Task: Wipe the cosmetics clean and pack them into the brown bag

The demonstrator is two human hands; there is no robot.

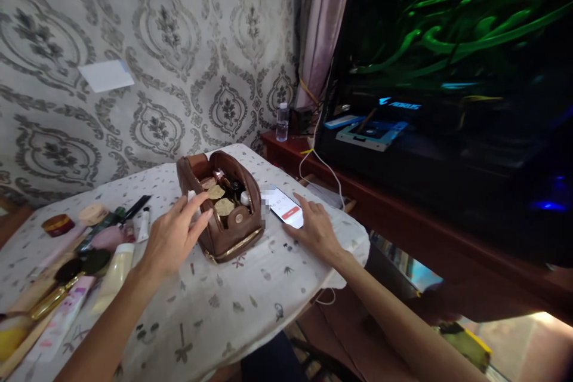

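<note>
A brown zippered bag stands open on the cloth-covered table, with round gold-coloured items and small cosmetics inside. My left hand is at the bag's left side, thumb and fingers apart, near its opening; a small white thing shows behind its fingers, and whether it is held is unclear. To the right of the bag lies a phone with a lit screen. My right hand rests at the phone's right edge, fingers spread around its corner.
Several cosmetics, including a cream tube, a round jar and a pink-white box, lie on the left of the table. A bottle stands on the red desk behind, beside a large dark monitor. A white cable hangs there.
</note>
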